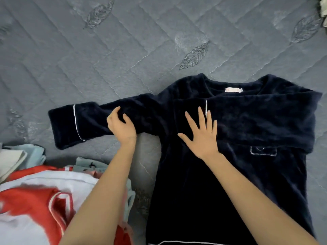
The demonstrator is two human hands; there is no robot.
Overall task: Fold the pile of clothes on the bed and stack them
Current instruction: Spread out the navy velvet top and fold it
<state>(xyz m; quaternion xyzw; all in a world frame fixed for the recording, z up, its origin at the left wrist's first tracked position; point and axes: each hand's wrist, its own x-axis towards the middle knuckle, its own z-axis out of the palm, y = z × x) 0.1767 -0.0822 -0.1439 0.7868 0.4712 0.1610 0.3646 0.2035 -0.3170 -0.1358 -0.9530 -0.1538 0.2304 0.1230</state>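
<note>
A dark navy fleece top (247,174) with white piping lies spread flat on the grey quilted bed (88,59), neckline at the far side. Its right sleeve is folded across the chest, cuff near the middle. Its left sleeve (79,121) stretches out to the left. My left hand (120,126) grips that left sleeve about midway along. My right hand (200,133) rests flat with fingers spread on the folded sleeve's cuff and the chest. A pile of unfolded clothes (35,200), red, white and pale blue, sits at the lower left.
The quilted bedcover has embroidered leaf motifs and stretches bare beyond the top. A bit of pale fabric (323,11) shows at the upper right corner. The clothes pile lies close to my left forearm.
</note>
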